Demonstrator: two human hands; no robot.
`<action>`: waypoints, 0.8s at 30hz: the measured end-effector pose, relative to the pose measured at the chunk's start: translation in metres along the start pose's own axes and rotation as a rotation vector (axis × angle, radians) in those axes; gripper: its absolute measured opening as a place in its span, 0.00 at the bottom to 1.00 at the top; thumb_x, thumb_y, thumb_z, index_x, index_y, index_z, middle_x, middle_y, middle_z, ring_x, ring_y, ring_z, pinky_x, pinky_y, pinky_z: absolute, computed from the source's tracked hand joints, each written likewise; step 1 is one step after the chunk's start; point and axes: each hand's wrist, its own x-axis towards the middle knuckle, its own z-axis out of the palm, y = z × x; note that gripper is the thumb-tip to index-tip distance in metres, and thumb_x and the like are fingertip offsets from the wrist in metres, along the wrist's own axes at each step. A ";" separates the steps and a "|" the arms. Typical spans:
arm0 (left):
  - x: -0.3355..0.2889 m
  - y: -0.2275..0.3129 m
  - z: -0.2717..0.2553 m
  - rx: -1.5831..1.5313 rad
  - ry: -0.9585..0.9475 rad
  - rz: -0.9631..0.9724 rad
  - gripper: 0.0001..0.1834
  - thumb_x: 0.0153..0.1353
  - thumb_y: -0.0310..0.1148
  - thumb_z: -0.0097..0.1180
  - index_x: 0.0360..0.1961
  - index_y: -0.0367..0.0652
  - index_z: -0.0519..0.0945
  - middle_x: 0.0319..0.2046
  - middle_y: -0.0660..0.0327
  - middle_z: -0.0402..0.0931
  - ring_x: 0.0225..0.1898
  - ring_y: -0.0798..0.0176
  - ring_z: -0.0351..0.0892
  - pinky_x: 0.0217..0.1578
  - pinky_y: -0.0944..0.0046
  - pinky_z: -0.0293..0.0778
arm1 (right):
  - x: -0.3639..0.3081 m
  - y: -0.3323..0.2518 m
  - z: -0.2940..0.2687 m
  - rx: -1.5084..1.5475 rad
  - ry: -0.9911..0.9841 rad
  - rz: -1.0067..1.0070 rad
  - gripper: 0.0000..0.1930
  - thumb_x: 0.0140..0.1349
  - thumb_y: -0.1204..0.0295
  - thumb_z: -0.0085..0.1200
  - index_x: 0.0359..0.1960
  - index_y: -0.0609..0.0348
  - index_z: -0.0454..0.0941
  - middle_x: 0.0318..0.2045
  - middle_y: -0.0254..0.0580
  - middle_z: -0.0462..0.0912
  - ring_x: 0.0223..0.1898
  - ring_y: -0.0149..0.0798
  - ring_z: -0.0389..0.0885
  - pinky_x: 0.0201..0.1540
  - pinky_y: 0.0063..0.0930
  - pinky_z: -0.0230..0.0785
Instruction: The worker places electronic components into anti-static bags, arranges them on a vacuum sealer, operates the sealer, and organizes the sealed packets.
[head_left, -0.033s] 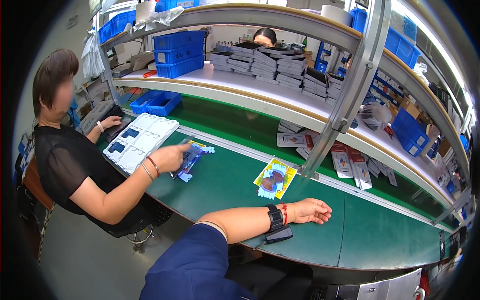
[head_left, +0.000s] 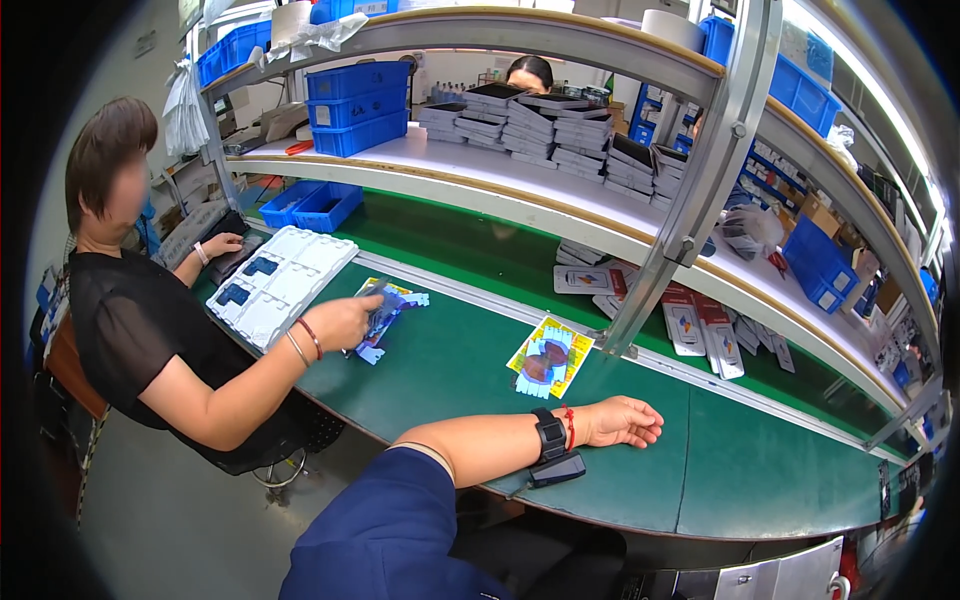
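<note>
My left hand (head_left: 622, 422) rests on the green worktop, its fingers loosely curled in and nothing visible in them. Round that wrist are a black watch-like band (head_left: 549, 436) and a red cord bracelet. Just below the wrist, by the table's near edge, is a small black box-shaped device (head_left: 557, 470). Beyond my forearm lies a yellow printed card (head_left: 566, 372) with light-blue castle-shaped and brown round parts on it. My right hand is out of view.
At left a co-worker's hand (head_left: 340, 324) holds a dark thin thing over a similar colourful card (head_left: 408, 299). Beside it lies a white moulded tray (head_left: 290, 290). A metal post (head_left: 700, 190) and shelf carry stacked flat boxes (head_left: 530, 130) and blue bins (head_left: 358, 110).
The co-worker's near hand has moved slightly right and down over the colourful card, with the dark thing in it. My left hand has stayed where it was.
</note>
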 end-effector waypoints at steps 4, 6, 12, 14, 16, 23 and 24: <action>0.000 0.000 0.000 -0.003 -0.009 0.000 0.09 0.62 0.30 0.50 0.42 0.38 0.75 0.38 0.57 0.76 0.39 0.63 0.77 0.42 0.64 0.74 | 0.001 -0.001 -0.001 0.016 0.013 -0.004 0.33 0.44 0.35 0.52 0.14 0.57 0.71 0.10 0.45 0.69 0.14 0.51 0.69 0.18 0.44 0.57; 0.000 0.000 0.000 0.003 -0.011 0.002 0.09 0.62 0.30 0.51 0.42 0.38 0.75 0.38 0.58 0.76 0.39 0.62 0.77 0.42 0.64 0.74 | 0.000 0.000 0.001 0.009 0.012 -0.002 0.33 0.45 0.35 0.52 0.15 0.58 0.71 0.10 0.45 0.69 0.14 0.52 0.69 0.18 0.45 0.57; 0.000 0.000 0.000 -0.010 -0.011 0.003 0.09 0.62 0.30 0.51 0.42 0.38 0.75 0.38 0.57 0.76 0.39 0.62 0.77 0.42 0.64 0.74 | 0.000 0.002 0.003 0.039 0.019 -0.015 0.32 0.44 0.36 0.53 0.13 0.57 0.69 0.11 0.45 0.69 0.14 0.52 0.68 0.19 0.46 0.57; 0.000 0.001 0.000 -0.010 -0.008 0.001 0.09 0.62 0.30 0.51 0.42 0.38 0.75 0.38 0.58 0.76 0.39 0.62 0.77 0.42 0.64 0.74 | 0.000 0.002 0.004 0.043 0.018 -0.011 0.32 0.43 0.36 0.54 0.13 0.57 0.69 0.11 0.45 0.69 0.14 0.53 0.69 0.19 0.46 0.57; 0.000 0.001 0.001 -0.009 -0.006 0.000 0.09 0.62 0.30 0.51 0.42 0.38 0.75 0.38 0.58 0.76 0.39 0.62 0.77 0.42 0.64 0.74 | 0.000 0.002 0.005 0.047 0.019 -0.007 0.32 0.43 0.36 0.54 0.13 0.57 0.69 0.11 0.46 0.69 0.15 0.53 0.69 0.19 0.46 0.57; -0.002 -0.001 0.003 -0.015 0.010 0.016 0.08 0.61 0.28 0.49 0.40 0.38 0.75 0.35 0.58 0.76 0.37 0.63 0.78 0.40 0.64 0.75 | -0.001 0.002 0.003 0.044 0.009 -0.001 0.32 0.43 0.36 0.55 0.13 0.57 0.69 0.11 0.45 0.70 0.15 0.53 0.68 0.19 0.46 0.56; -0.003 -0.001 0.002 -0.016 0.007 0.015 0.08 0.61 0.28 0.49 0.40 0.38 0.75 0.35 0.58 0.76 0.37 0.63 0.77 0.40 0.64 0.75 | -0.001 0.002 0.003 0.038 0.010 -0.002 0.31 0.43 0.37 0.55 0.13 0.57 0.68 0.11 0.45 0.69 0.14 0.53 0.68 0.19 0.46 0.56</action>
